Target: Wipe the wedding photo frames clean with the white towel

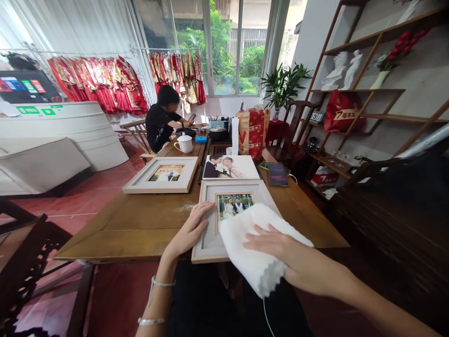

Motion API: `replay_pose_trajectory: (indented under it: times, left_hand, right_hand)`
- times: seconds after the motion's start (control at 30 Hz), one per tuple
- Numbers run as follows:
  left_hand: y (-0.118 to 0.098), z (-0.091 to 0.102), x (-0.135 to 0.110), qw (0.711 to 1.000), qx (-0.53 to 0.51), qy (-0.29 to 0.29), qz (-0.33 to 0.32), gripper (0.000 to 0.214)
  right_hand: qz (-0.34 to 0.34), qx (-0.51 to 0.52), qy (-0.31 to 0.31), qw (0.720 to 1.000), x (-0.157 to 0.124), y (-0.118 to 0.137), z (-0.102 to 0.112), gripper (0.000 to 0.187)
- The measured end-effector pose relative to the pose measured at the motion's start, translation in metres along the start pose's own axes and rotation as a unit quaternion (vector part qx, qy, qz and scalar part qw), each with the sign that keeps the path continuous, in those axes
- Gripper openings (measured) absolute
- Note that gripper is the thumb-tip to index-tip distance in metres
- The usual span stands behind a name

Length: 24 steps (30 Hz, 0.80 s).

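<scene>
Cloth [234, 236] under the spread right hand [271, 245] covers the picture frame's [210, 241] four o'clock (six o'clock on the table [140, 224]); the outstretched left hand [192, 226] touches nine; heavy edge pressure could tip it.

Left forearm [160, 302] — two slim silvery bangles [151, 322]; black legwear [199, 299].

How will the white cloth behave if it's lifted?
The cloth looks floppy: its lower corner droops past the nearer frame, so it would probably sag. Being soft-looking fabric, it's likely light. Its matte surface under the right hand suggests little slipperiness.
</scene>
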<state>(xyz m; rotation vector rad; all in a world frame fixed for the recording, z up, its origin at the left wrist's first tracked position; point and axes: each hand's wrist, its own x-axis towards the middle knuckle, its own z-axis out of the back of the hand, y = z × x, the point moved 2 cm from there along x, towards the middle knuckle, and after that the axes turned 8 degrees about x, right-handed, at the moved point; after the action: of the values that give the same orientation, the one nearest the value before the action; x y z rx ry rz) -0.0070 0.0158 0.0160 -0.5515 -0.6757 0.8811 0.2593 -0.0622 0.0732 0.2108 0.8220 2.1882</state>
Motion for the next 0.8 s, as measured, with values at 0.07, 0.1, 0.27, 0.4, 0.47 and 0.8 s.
replay_pose_trajectory:
  times: [0.07, 0.1, 0.27, 0.4, 0.47, 0.8]
  left_hand:
    - [0.0, 0.0, 0.0, 1.0, 0.001, 0.002, 0.002, 0.044]
    - [0.0, 0.0, 0.0, 1.0, 0.002, 0.002, 0.002, 0.043]
    - [-0.001, 0.0, 0.0, 1.0, -0.001, 0.003, 0.002, 0.043]
    - [-0.001, 0.0, 0.0, 1.0, -0.009, 0.008, 0.005, 0.043]
    - [-0.001, 0.0, 0.001, 1.0, -0.01, 0.01, 0.006, 0.043]
    - [0.0, -0.001, 0.001, 1.0, -0.012, -0.003, 0.014, 0.043]
  right_hand:
    - [-0.011, 0.02, 0.025, 0.999, -0.022, 0.008, 0.006, 0.087]
    - [-0.016, 0.024, 0.032, 0.999, -0.03, 0.009, 0.01, 0.082]
    - [-0.056, -0.034, -0.023, 0.998, -0.027, -0.024, 0.034, 0.069]
    - [-0.083, -0.144, -0.145, 0.975, 0.022, -0.061, 0.052, 0.071]
    - [-0.097, -0.167, -0.209, 0.959, 0.051, -0.074, 0.061, 0.072]
    - [0.003, -0.124, -0.124, 0.985, 0.1, -0.048, 0.033, 0.075]
